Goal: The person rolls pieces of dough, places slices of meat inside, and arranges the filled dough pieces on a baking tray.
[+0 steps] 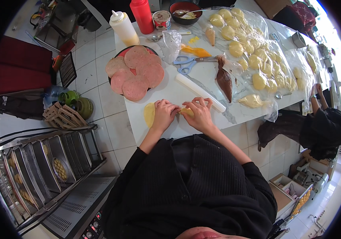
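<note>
At the front edge of the table, my left hand (165, 114) and my right hand (200, 115) meet, fingers bent. Between them is a piece of yellow dough (187, 112), pinched by both; its far side is partly covered by my fingers. Beside my left hand lies a flattened yellow dough piece (149, 115). A white rolling pin (200, 93) rests just beyond my right hand. Behind my left hand, a dark-rimmed plate (153, 50) bears several pink round meat slices (148, 71).
Blue-handled scissors (185, 63), a brown-filled piping bag (224, 81) and an orange-filled bag (195, 51) lie mid-table. Dough balls (259, 61) under plastic fill the right. A white squeeze bottle (124, 30), red bottle (142, 16), can (162, 20) and bowl (185, 12) stand far back. Another person works at right.
</note>
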`<state>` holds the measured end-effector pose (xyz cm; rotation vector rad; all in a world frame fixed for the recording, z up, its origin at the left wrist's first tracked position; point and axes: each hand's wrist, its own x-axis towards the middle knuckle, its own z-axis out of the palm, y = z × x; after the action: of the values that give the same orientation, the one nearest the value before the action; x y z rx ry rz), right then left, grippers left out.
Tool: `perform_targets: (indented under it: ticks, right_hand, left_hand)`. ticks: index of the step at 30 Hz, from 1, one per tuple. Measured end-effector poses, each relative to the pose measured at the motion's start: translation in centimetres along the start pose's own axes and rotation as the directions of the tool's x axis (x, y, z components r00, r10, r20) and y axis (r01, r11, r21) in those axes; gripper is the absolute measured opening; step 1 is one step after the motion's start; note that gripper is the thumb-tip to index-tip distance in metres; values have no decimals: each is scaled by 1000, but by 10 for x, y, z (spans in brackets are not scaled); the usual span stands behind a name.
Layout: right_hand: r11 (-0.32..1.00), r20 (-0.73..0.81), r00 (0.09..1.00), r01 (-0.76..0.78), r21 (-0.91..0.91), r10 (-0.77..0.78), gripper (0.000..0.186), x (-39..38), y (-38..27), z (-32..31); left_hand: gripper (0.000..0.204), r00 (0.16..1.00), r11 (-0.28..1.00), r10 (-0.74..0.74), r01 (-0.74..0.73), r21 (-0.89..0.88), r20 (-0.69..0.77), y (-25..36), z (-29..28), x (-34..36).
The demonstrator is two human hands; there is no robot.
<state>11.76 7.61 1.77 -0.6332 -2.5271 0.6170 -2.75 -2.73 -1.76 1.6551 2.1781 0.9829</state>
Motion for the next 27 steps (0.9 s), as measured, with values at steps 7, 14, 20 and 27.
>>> perform_targets:
  ticks: [7, 14, 20, 27]
  right_hand:
    - [1000, -28, 1000, 2, -30, -3, 10, -6, 9, 10]
    - [997, -36, 998, -56, 45, 58, 5, -3, -2, 7]
    - [994, 43, 996, 76, 75, -79, 14, -10, 9, 3]
    - [997, -51, 996, -76, 31, 78, 11, -17, 19, 1]
  left_hand:
    - [10, 998, 999, -18, 16, -36, -61, 12, -5, 3]
    - [13, 998, 997, -70, 69, -16, -3, 6, 0, -3]
    - [13, 997, 993, -69, 66, 97, 27, 11, -2, 0]
    - [17, 996, 999, 2, -5, -33, -91, 23, -4, 4]
